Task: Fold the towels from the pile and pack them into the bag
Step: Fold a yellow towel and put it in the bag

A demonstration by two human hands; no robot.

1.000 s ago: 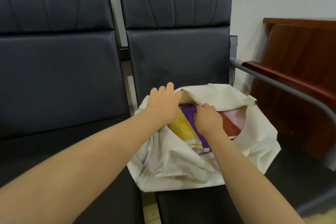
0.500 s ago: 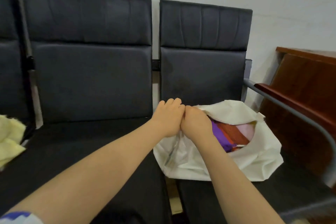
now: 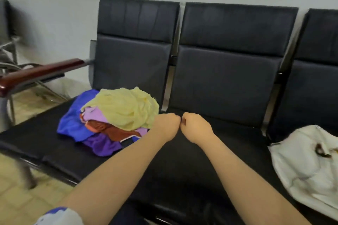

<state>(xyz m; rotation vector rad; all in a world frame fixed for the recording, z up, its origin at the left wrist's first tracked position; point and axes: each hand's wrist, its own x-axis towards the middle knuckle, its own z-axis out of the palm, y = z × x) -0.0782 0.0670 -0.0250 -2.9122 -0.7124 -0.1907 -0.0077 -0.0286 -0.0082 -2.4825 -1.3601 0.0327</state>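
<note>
A pile of unfolded towels (image 3: 111, 115) lies on the left black seat, with a pale yellow towel (image 3: 126, 109) on top and blue, purple and rust ones under it. The white cloth bag (image 3: 303, 162) sits on the right seat, a little colour showing at its opening. My left hand (image 3: 167, 125) and my right hand (image 3: 196, 126) hover as fists, knuckles nearly touching, above the middle seat just right of the pile. Both hold nothing.
A row of black padded seats (image 3: 225, 78) runs along a white wall. A brown wooden armrest (image 3: 40, 73) sticks out at the left end, with another chair frame behind it. Tiled floor (image 3: 16, 199) shows at lower left.
Both hands left the bag and travelled left, fists together, to the middle seat beside the pile. The view swung left, so the bag now sits at the right edge.
</note>
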